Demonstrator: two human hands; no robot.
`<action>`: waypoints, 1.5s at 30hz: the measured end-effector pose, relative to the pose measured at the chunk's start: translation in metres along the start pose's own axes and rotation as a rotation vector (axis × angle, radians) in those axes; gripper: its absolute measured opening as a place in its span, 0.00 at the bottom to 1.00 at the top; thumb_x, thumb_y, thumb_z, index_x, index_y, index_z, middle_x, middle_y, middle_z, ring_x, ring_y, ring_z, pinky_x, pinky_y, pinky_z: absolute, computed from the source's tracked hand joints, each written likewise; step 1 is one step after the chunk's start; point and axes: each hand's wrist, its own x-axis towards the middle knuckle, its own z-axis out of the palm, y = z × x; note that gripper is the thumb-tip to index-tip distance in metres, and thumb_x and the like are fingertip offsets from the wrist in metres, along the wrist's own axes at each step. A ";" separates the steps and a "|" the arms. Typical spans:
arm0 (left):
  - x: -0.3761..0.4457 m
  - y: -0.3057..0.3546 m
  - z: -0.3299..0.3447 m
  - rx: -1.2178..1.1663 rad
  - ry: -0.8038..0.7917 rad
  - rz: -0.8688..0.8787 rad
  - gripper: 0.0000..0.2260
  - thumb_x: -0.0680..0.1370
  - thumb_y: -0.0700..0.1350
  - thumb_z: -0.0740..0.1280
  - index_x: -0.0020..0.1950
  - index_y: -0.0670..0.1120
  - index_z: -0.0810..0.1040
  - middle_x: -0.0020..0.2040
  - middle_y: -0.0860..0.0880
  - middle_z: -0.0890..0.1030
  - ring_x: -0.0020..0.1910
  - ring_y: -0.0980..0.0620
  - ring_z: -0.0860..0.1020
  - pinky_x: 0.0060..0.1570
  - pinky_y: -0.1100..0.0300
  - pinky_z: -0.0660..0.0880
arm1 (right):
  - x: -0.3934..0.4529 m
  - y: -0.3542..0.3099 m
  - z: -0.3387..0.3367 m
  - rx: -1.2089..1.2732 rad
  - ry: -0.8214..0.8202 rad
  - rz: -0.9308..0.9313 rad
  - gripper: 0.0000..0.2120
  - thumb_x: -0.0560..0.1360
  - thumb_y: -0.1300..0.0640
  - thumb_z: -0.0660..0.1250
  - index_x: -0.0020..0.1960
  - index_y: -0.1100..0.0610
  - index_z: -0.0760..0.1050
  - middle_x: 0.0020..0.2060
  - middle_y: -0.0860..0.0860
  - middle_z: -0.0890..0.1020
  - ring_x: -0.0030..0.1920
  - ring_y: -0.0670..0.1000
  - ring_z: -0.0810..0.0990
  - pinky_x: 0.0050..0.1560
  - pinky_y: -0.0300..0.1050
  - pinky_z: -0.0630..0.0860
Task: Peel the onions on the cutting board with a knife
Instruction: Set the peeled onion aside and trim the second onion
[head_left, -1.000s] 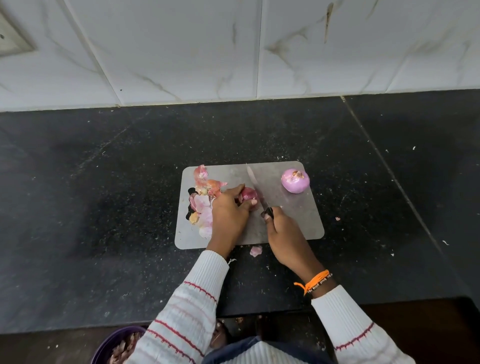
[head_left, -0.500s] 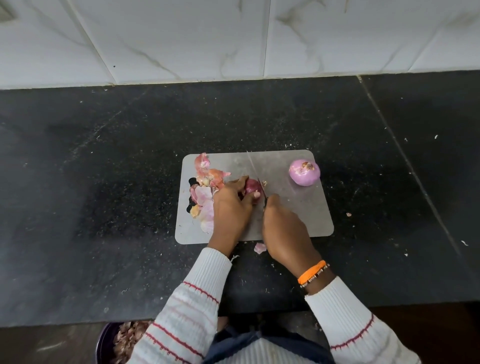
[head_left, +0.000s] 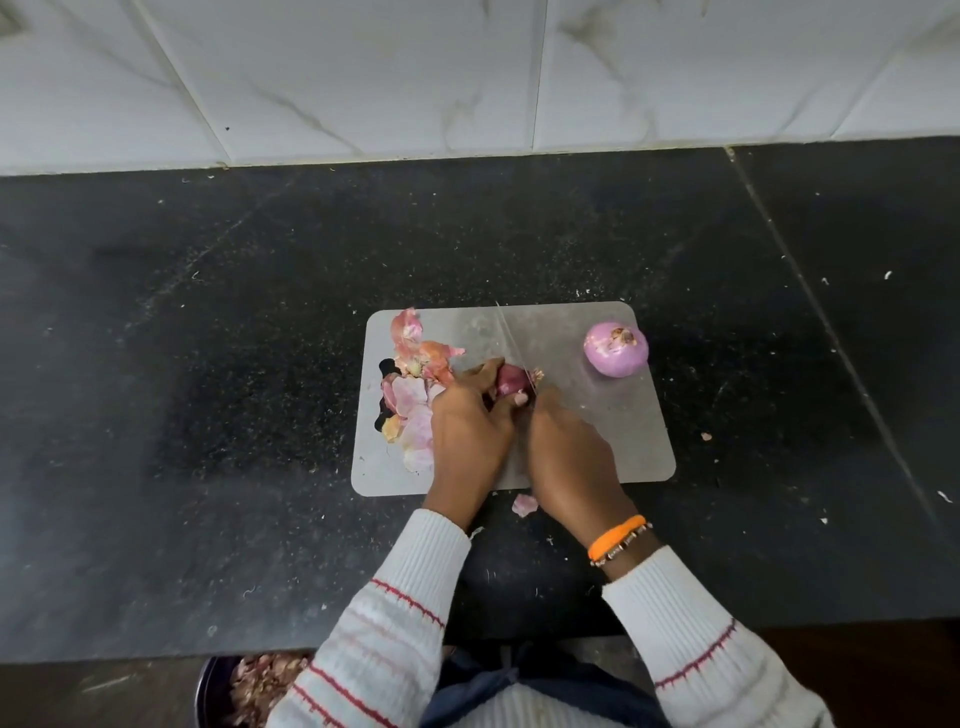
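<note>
The left hand (head_left: 470, 431) is curled around a dark red onion (head_left: 511, 383), which is held down on the cutting board (head_left: 613, 441) near its middle; a fingertip shows at the onion's near side. The right hand (head_left: 569, 457) is closed around the handle of a knife (head_left: 511, 340), the handle itself being hidden under the fingers. The thin blade is seen edge-on, running away from the person across the onion's right end, with its tip close to the board's far edge. A small tuft of root or stem is seen just to the right of the blade. An orange band (head_left: 618, 535) and a beaded bracelet are worn on the right wrist, and both arms are covered by white ribbed sleeves with red stripes.

A heap of pink and orange peels (head_left: 413, 395) is piled on the board's left part, touching the left hand. A peeled, pale purple onion (head_left: 615, 349) is set at the board's far right corner, well apart from both hands. One loose peel scrap (head_left: 523, 505) lies on the black table (head_left: 208, 415) just off the board's near edge. A dark bowl of peelings (head_left: 244, 686) is partly seen below the table edge.
</note>
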 end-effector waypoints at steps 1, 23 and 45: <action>0.001 0.000 0.000 -0.010 -0.003 -0.011 0.19 0.75 0.40 0.68 0.67 0.45 0.73 0.61 0.47 0.79 0.60 0.51 0.75 0.56 0.71 0.63 | -0.002 0.001 0.002 0.008 -0.005 0.005 0.14 0.80 0.61 0.56 0.65 0.59 0.61 0.54 0.57 0.78 0.53 0.56 0.79 0.48 0.47 0.72; 0.002 -0.004 0.011 -0.062 0.029 0.127 0.23 0.68 0.32 0.71 0.60 0.46 0.72 0.56 0.49 0.74 0.53 0.55 0.73 0.53 0.72 0.70 | 0.005 0.019 0.013 0.006 0.148 -0.082 0.14 0.81 0.58 0.52 0.65 0.59 0.63 0.52 0.57 0.80 0.50 0.58 0.80 0.44 0.46 0.72; -0.003 -0.012 0.005 -0.174 -0.071 0.085 0.25 0.66 0.30 0.73 0.54 0.48 0.67 0.53 0.52 0.75 0.54 0.51 0.77 0.54 0.57 0.77 | 0.038 0.033 0.003 0.685 0.240 0.089 0.11 0.76 0.56 0.65 0.54 0.62 0.69 0.49 0.55 0.78 0.48 0.52 0.76 0.45 0.43 0.69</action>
